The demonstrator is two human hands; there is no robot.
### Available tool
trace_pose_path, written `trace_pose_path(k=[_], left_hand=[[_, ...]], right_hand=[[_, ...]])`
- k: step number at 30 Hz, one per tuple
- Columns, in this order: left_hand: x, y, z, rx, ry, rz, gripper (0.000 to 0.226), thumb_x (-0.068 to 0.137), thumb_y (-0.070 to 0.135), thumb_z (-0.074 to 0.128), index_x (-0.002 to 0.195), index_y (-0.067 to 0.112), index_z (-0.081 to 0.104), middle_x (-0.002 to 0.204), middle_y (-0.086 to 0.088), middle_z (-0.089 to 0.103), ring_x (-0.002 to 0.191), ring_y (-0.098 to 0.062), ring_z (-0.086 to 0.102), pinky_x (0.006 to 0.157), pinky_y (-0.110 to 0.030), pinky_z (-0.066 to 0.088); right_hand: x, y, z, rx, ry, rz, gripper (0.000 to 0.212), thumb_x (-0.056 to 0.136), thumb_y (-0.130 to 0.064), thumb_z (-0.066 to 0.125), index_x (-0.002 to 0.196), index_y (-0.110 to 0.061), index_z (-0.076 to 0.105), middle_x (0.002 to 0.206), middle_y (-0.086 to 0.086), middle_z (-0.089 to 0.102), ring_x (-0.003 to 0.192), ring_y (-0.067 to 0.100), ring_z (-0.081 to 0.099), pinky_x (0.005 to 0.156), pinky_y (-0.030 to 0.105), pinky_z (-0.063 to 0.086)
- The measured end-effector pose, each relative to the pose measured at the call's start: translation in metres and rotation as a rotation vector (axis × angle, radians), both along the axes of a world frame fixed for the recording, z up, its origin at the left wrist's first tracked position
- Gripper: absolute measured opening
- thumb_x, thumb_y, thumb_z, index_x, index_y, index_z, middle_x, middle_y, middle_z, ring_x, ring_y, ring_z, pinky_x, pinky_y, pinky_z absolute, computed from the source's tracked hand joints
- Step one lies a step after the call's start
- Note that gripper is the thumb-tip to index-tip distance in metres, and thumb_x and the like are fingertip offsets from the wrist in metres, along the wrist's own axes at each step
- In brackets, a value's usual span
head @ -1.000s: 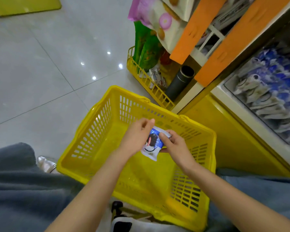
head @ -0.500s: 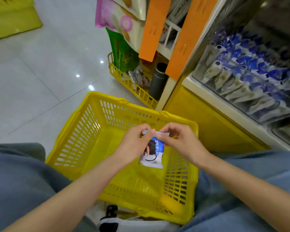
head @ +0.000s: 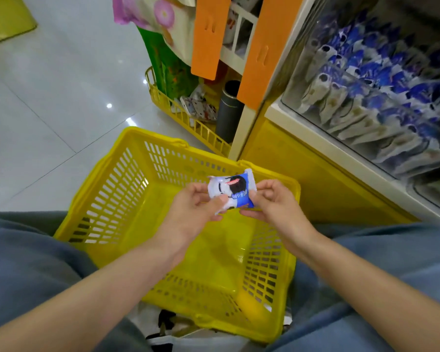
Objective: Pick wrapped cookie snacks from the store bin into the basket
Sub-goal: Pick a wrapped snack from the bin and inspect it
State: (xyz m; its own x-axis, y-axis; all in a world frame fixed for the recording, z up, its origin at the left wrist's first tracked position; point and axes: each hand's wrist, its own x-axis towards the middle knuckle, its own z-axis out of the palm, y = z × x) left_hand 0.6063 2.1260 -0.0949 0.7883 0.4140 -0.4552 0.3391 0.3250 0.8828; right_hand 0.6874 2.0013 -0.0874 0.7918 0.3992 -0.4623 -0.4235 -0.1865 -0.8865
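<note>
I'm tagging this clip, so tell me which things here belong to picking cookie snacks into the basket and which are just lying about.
Part of the job: cookie packet, pinched by left hand and right hand; yellow basket under it; store bin holding wrapped snacks.
Just lying about: orange panels; dark cylinder; green bag; low yellow rack.

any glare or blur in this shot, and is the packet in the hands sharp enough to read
Head view: small bright glare spots on the glossy floor; the wrapped snack, pinched by the left hand and right hand, is soft, its print unreadable; the store bin packets look hazy behind its clear front; wide-angle distortion leans the shelf post.
</note>
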Motion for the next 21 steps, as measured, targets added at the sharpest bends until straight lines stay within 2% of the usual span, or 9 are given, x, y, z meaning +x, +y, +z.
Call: trace_pose_path(k=[3, 6, 9, 11, 13, 14, 16, 18, 21], left_hand=[[0.007, 0.008, -0.006, 0.151, -0.046, 0.068, 0.003, 0.09, 0.005, 0.055, 0.091, 0.008, 0.055, 0.079, -0.002, 0.062, 0.056, 0.002, 0.06, 0.052, -0.014, 0.05], [0.011, 0.016, -0.011, 0.352, -0.068, 0.0, 0.014, 0.09, 0.005, 0.056, 0.081, 0.016, 0.057, 0.075, 0.003, 0.061, 0.064, -0.007, 0.058, 0.056, -0.021, 0.049], [0.011, 0.015, -0.013, 0.598, -0.116, -0.122, 0.02, 0.088, 0.009, 0.06, 0.075, 0.025, 0.058, 0.072, 0.014, 0.06, 0.067, -0.002, 0.055, 0.066, -0.024, 0.046], [0.011, 0.013, -0.013, 0.668, -0.141, -0.145, 0.027, 0.088, 0.012, 0.06, 0.071, 0.033, 0.056, 0.067, 0.018, 0.059, 0.064, 0.003, 0.054, 0.064, -0.018, 0.042], [0.012, 0.011, -0.014, 0.63, -0.132, -0.121, 0.032, 0.091, 0.014, 0.056, 0.064, 0.032, 0.053, 0.055, 0.016, 0.054, 0.056, 0.003, 0.048, 0.055, -0.016, 0.036], [0.013, 0.011, -0.014, 0.563, -0.121, -0.101, 0.034, 0.092, 0.014, 0.054, 0.062, 0.029, 0.052, 0.051, 0.015, 0.051, 0.052, 0.001, 0.043, 0.052, -0.018, 0.034], [0.014, 0.011, -0.013, 0.449, -0.113, -0.082, 0.033, 0.093, 0.015, 0.053, 0.061, 0.023, 0.051, 0.048, 0.013, 0.046, 0.052, -0.002, 0.037, 0.05, -0.023, 0.031], [0.015, 0.011, -0.011, 0.496, -0.147, -0.113, 0.032, 0.093, 0.016, 0.053, 0.062, 0.024, 0.051, 0.048, 0.014, 0.046, 0.05, -0.001, 0.036, 0.048, -0.02, 0.029], [0.015, 0.013, -0.009, 0.626, -0.174, -0.194, 0.032, 0.092, 0.017, 0.055, 0.063, 0.028, 0.049, 0.049, 0.014, 0.047, 0.049, -0.002, 0.038, 0.047, -0.016, 0.028]], right_hand=[[0.002, 0.001, -0.007, -0.183, -0.007, 0.259, 0.042, 0.087, 0.005, 0.057, 0.123, 0.0, 0.037, 0.107, 0.026, 0.06, 0.081, 0.022, 0.061, 0.072, 0.028, 0.053], [0.0, 0.008, -0.012, -0.385, -0.332, 0.488, 0.071, 0.078, -0.003, 0.07, 0.137, -0.008, 0.029, 0.116, 0.005, 0.053, 0.11, 0.018, 0.052, 0.098, 0.032, 0.043], [0.003, 0.014, -0.006, -0.284, -0.494, 0.427, 0.05, 0.082, -0.016, 0.067, 0.127, -0.017, 0.045, 0.105, -0.006, 0.057, 0.102, 0.009, 0.055, 0.091, 0.024, 0.043], [0.006, 0.014, -0.003, -0.234, -0.523, 0.389, 0.019, 0.086, -0.019, 0.063, 0.105, -0.019, 0.06, 0.09, -0.006, 0.063, 0.088, 0.015, 0.061, 0.079, 0.03, 0.048], [0.008, 0.015, 0.0, -0.201, -0.482, 0.372, 0.003, 0.088, -0.018, 0.061, 0.087, -0.017, 0.063, 0.084, 0.005, 0.068, 0.083, 0.027, 0.064, 0.074, 0.042, 0.05], [0.008, 0.016, 0.001, -0.176, -0.433, 0.363, 0.006, 0.088, -0.017, 0.06, 0.083, -0.017, 0.063, 0.082, 0.009, 0.069, 0.08, 0.029, 0.065, 0.071, 0.042, 0.051], [0.01, 0.017, 0.001, -0.112, -0.292, 0.351, 0.009, 0.088, -0.013, 0.06, 0.079, -0.015, 0.061, 0.075, 0.009, 0.068, 0.066, 0.016, 0.065, 0.058, 0.028, 0.054], [0.013, 0.017, 0.003, -0.077, -0.21, 0.322, 0.006, 0.086, -0.011, 0.063, 0.08, -0.012, 0.062, 0.074, 0.004, 0.066, 0.061, 0.005, 0.062, 0.053, 0.019, 0.052], [0.016, 0.013, 0.003, -0.125, -0.397, 0.295, 0.008, 0.081, -0.013, 0.069, 0.075, -0.015, 0.064, 0.074, -0.002, 0.065, 0.067, 0.004, 0.062, 0.059, 0.019, 0.049]])
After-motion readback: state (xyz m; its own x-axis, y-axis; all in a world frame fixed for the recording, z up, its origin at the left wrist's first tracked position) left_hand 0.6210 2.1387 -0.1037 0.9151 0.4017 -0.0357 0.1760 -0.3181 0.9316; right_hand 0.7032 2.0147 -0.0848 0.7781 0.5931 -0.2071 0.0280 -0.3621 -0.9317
